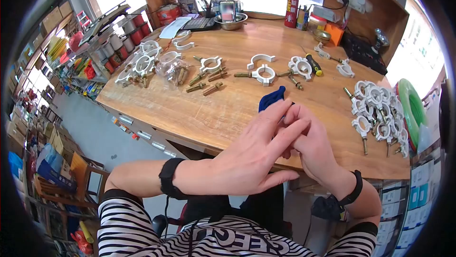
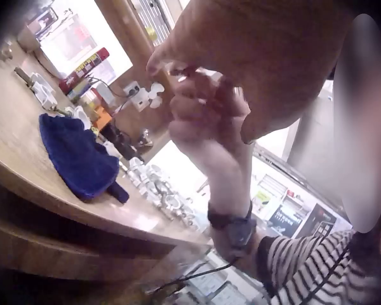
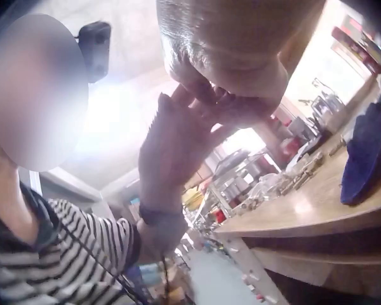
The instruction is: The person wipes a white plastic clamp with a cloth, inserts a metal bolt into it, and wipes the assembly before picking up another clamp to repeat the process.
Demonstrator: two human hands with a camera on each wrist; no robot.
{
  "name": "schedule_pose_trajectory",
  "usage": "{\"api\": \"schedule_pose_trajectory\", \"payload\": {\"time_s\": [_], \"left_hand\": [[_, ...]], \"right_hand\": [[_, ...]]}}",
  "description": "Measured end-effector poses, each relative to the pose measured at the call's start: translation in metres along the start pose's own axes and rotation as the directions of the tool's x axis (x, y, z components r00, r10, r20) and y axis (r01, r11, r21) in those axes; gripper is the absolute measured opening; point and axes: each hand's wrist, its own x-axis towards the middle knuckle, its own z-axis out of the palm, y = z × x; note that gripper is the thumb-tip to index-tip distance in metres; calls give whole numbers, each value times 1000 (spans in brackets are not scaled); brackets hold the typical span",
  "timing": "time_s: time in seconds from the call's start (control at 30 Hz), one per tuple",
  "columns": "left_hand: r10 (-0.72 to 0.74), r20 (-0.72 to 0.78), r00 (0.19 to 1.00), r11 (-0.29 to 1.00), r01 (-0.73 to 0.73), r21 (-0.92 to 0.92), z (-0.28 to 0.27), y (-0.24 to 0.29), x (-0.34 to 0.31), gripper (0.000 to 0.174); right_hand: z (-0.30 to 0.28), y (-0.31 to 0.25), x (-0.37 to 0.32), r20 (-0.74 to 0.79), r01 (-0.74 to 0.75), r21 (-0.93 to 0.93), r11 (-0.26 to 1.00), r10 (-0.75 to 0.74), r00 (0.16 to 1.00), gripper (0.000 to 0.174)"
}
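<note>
Above the table's front edge, my left hand (image 1: 249, 150) and my right hand (image 1: 316, 145) meet at the fingers. The left fingers stretch long and nearly straight over the right ones, with the left thumb held apart below. Loosely bent fingers show on the right hand (image 2: 206, 121) in the left wrist view. No object shows between the hands, though their inner sides are partly hidden. Just beyond the fingertips lies a crumpled dark blue cloth (image 1: 270, 99) on the wooden table (image 1: 199, 119); the left wrist view shows more of the cloth (image 2: 79, 159).
White pipe clamps (image 1: 263, 74) with brass-coloured bolts lie across the table's middle. Loose bolts (image 1: 212, 89) and more clamps are at left, near a clear plastic bag (image 1: 171, 69). A clamp pile (image 1: 377, 110) sits at right by a green hose coil (image 1: 411, 112). A screwdriver (image 1: 313, 65) lies farther back.
</note>
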Motion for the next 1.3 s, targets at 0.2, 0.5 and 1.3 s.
{"api": "schedule_pose_trajectory", "payload": {"time_s": [0.2,0.5,1.3], "left_hand": [[157,106,982,950,-180,256,23,-9,22,74],[-216,-15,976,962,215,170,-16,-125,65,40],[-432,207,878,891,451,-57,28,-52,66,32]], "right_hand": [[-34,42,21,71,297,-340,892,-290,954,21],[-88,9,57,180,196,-979,47,-228,957,25],[-91,12,62,-320,196,-502,842,-392,862,29]]}}
